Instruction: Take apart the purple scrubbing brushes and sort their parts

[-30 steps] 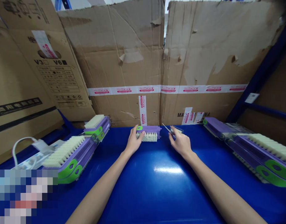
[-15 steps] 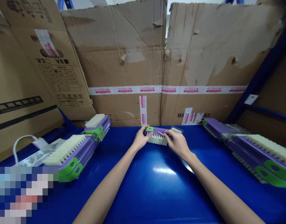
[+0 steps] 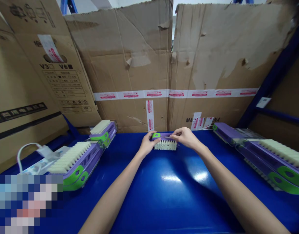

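A purple and green scrubbing brush (image 3: 165, 145) with cream bristles is at the far middle of the blue table, bristle rows facing me. My left hand (image 3: 147, 143) grips its green left end, thumb in front and fingers behind. At the brush's right end is my right hand (image 3: 185, 137), thumb and fingertips pinched on a thin metal tool (image 3: 167, 136). This tool lies across the purple body above the bristles; its exact kind is too small to make out. The right fingers partly cover the brush's right end.
Paired brushes (image 3: 77, 165) lie on the left, with another pair (image 3: 103, 131) behind. More brushes (image 3: 268, 161) line the right side. A white power strip with a plug (image 3: 45, 152) and cable sits far left. Tall cardboard sheets (image 3: 130, 65) stand along the back of the blue table (image 3: 149, 195).
My right hand has risen slightly, and the metal tool now lies flatter across the brush. A clear-cased piece behind the right hand has gone from sight. My left hand keeps its hold.
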Action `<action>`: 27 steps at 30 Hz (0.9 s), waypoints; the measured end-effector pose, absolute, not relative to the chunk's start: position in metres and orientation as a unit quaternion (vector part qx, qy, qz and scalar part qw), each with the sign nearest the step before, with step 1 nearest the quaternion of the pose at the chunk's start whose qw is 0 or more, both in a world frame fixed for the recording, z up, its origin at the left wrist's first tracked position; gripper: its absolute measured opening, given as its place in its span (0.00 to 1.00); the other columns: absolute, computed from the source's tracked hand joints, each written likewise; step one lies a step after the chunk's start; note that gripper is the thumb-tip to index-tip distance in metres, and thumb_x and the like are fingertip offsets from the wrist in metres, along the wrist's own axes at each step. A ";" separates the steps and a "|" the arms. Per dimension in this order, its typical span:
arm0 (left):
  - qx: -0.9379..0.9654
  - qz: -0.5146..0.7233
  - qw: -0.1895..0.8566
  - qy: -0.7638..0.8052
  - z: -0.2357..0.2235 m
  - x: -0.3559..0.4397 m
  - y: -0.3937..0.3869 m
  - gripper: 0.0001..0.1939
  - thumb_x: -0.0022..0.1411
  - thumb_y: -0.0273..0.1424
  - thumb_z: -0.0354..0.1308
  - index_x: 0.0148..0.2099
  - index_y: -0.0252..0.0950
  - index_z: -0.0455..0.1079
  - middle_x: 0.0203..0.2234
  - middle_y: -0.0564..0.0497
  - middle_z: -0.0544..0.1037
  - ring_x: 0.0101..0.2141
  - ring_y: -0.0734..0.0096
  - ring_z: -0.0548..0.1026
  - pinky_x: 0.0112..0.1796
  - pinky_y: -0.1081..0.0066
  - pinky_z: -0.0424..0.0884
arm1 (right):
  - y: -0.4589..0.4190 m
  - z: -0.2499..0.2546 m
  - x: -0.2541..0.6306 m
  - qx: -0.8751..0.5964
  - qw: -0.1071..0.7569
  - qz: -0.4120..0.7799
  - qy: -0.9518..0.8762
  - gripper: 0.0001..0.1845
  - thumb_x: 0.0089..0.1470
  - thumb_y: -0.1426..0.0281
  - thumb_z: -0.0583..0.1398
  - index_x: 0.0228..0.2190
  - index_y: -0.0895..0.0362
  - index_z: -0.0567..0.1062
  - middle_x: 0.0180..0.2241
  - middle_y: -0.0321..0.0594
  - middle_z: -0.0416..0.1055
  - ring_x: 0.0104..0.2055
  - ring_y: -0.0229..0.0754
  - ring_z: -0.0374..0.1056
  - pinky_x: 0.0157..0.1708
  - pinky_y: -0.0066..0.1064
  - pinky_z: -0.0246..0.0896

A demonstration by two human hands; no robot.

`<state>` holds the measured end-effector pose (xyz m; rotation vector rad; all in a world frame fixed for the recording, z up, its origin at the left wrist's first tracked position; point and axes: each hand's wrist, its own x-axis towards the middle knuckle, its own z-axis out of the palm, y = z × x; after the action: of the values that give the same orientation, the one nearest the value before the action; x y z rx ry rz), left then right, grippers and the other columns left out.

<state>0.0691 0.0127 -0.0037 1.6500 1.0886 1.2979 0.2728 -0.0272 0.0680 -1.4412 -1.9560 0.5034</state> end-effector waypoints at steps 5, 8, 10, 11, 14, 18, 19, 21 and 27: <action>0.656 0.503 0.373 0.421 -0.003 0.067 0.015 0.21 0.48 0.36 0.66 0.44 0.35 0.69 0.39 0.46 0.78 0.41 0.63 0.75 0.44 0.64 0.69 | -0.015 0.076 0.271 -0.540 0.297 0.194 -0.763 0.12 0.46 0.64 0.59 0.21 0.59 0.78 0.17 0.36 0.70 0.20 0.34 0.62 0.21 0.25 0.52; 0.661 0.495 0.364 0.430 -0.001 0.065 0.018 0.20 0.47 0.34 0.67 0.43 0.35 0.70 0.39 0.46 0.78 0.43 0.63 0.74 0.46 0.64 0.68 | -0.014 0.069 0.268 -0.534 0.309 0.198 -0.762 0.12 0.46 0.65 0.59 0.23 0.60 0.78 0.18 0.37 0.71 0.21 0.35 0.63 0.22 0.25 0.53; 0.668 0.485 0.361 0.434 0.002 0.066 0.018 0.20 0.47 0.32 0.67 0.44 0.35 0.70 0.39 0.46 0.78 0.42 0.63 0.74 0.46 0.64 0.68 | -0.016 0.059 0.264 -0.534 0.337 0.194 -0.751 0.12 0.47 0.65 0.58 0.24 0.59 0.78 0.19 0.37 0.72 0.22 0.36 0.64 0.23 0.25 0.53; 0.677 0.479 0.357 0.430 0.003 0.066 0.017 0.20 0.48 0.31 0.66 0.45 0.35 0.70 0.40 0.46 0.77 0.43 0.63 0.74 0.47 0.64 0.68 | -0.017 0.054 0.262 -0.535 0.354 0.188 -0.744 0.12 0.48 0.65 0.58 0.24 0.59 0.78 0.19 0.37 0.72 0.22 0.36 0.64 0.23 0.25 0.53; 0.724 0.454 0.323 0.407 0.008 0.068 0.016 0.20 0.51 0.28 0.62 0.49 0.39 0.71 0.46 0.47 0.76 0.47 0.63 0.72 0.51 0.63 0.64 | -0.022 0.040 0.258 -0.539 0.392 0.149 -0.730 0.13 0.50 0.63 0.56 0.23 0.58 0.75 0.20 0.36 0.72 0.22 0.36 0.64 0.23 0.26 0.52; 0.764 0.408 0.276 0.417 0.014 0.069 0.016 0.13 0.52 0.30 0.61 0.42 0.40 0.74 0.42 0.50 0.77 0.45 0.64 0.73 0.51 0.64 0.64 | -0.026 0.035 0.258 -0.551 0.383 0.065 -0.739 0.13 0.52 0.63 0.56 0.24 0.56 0.75 0.21 0.36 0.73 0.23 0.38 0.66 0.24 0.27 0.51; 0.764 0.404 0.271 0.423 0.015 0.069 0.016 0.12 0.52 0.31 0.62 0.42 0.40 0.74 0.41 0.50 0.77 0.44 0.64 0.73 0.50 0.65 0.65 | -0.027 0.036 0.259 -0.552 0.377 0.052 -0.742 0.13 0.52 0.63 0.56 0.24 0.56 0.75 0.22 0.37 0.73 0.24 0.38 0.67 0.25 0.27 0.50; 0.763 0.398 0.260 0.437 0.017 0.070 0.015 0.12 0.51 0.33 0.63 0.41 0.41 0.73 0.39 0.52 0.78 0.43 0.64 0.74 0.48 0.65 0.66 | -0.029 0.037 0.262 -0.552 0.368 0.037 -0.747 0.13 0.53 0.63 0.55 0.25 0.55 0.75 0.23 0.37 0.74 0.25 0.38 0.67 0.25 0.27 0.50; 0.759 0.387 0.228 0.472 0.021 0.071 0.008 0.14 0.49 0.38 0.64 0.39 0.42 0.72 0.36 0.53 0.79 0.39 0.63 0.75 0.43 0.67 0.67 | -0.032 0.030 0.282 -0.525 0.371 0.009 -0.766 0.12 0.54 0.63 0.55 0.27 0.54 0.75 0.25 0.37 0.75 0.26 0.39 0.68 0.26 0.27 0.53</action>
<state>0.0714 0.0078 0.0210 2.0900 1.2991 1.0668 0.2820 -0.0324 0.0302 -1.3462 -1.9651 0.0231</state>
